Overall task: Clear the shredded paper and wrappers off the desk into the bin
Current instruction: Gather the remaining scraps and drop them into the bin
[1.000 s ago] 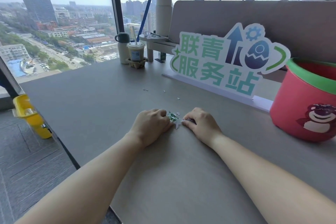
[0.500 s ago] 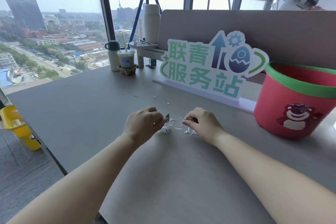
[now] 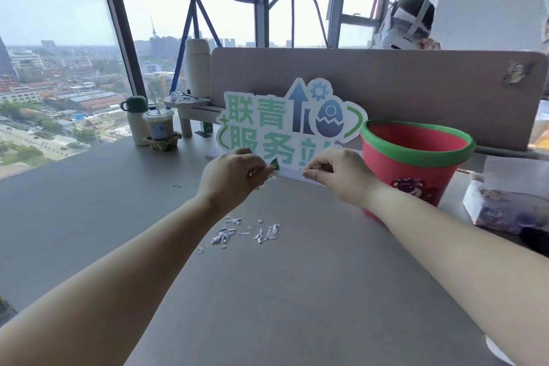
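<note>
My left hand [image 3: 233, 177] is raised above the grey desk [image 3: 89, 217], pinched on a green wrapper [image 3: 275, 164] and some white paper shreds. My right hand [image 3: 338, 174] is also lifted, pinched on a few white shreds. Beneath the hands a small scatter of shredded paper [image 3: 246, 232] lies on the desk. A few stray bits [image 3: 177, 186] lie further left. The red bin [image 3: 413, 163] with a green rim and a bear picture stands just right of my right hand.
A white and green cut-out sign [image 3: 285, 125] stands behind the hands against a grey divider [image 3: 386, 89]. A flask [image 3: 137, 119], a drink cup [image 3: 159, 129] and a small stand sit at the back left. A book [image 3: 511, 211] lies right of the bin. A person sits beyond the divider.
Both hands have lifted off the desk with pinches of wrapper and shreds. Part of the pile stayed on the desk. The view has tilted up and to the right.
</note>
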{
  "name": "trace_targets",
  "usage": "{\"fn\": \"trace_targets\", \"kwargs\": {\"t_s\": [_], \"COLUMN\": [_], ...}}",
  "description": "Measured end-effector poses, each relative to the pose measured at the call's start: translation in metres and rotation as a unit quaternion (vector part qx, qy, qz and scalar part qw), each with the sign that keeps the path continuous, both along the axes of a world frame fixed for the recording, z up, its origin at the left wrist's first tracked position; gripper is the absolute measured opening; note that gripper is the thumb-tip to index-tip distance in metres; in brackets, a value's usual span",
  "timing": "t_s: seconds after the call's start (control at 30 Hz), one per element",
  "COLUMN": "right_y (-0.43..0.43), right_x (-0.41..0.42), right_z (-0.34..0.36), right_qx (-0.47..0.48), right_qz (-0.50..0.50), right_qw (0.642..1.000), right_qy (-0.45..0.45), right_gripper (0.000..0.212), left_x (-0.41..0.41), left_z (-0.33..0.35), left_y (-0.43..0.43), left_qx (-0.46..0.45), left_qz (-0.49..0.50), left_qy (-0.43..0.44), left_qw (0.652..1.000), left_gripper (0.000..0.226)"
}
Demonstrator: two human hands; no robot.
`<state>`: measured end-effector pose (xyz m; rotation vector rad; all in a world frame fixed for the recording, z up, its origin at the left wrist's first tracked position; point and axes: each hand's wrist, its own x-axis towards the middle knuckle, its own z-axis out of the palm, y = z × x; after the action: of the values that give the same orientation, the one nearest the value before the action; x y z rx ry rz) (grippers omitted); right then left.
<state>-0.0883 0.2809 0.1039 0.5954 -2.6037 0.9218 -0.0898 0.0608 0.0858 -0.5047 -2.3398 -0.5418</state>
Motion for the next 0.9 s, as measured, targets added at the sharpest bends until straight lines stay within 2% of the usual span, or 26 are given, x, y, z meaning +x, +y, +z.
{"fn": "trace_targets", "kwargs": {"t_s": [0.2, 0.43, 0.63, 0.9], "right_y": [0.058, 0.136, 0.172, 0.180], "right_x": [0.001, -0.016, -0.030, -0.039], "right_z": [0.055, 0.080, 0.068, 0.057], "right_qx": [-0.011, -0.029, -0.021, 0.032], "right_qz": [-0.050, -0.153, -0.194, -0.200], "right_qw": [0.997, 0.985, 0.980, 0.979], "right_qy": [0.062, 0.072, 0.032, -0.002], "right_gripper": [0.013, 0.016, 0.017, 0.008], "left_x": [-0.018, -0.045, -0.074, -0.093], "left_z": [0.052, 0.102, 0.097, 0.079], "left_y": [0.061, 0.143, 0.203, 0.225], "left_qx": [-0.002, -0.018, -0.044, -0.167], "left_qz": [-0.051, -0.095, -0.121, -0.108], "left_qy": [0.015, 0.056, 0.034, -0.022], "left_qw": [0.999, 0.994, 0.991, 0.980], "left_gripper": [0.031, 0.033, 0.036, 0.030]}}
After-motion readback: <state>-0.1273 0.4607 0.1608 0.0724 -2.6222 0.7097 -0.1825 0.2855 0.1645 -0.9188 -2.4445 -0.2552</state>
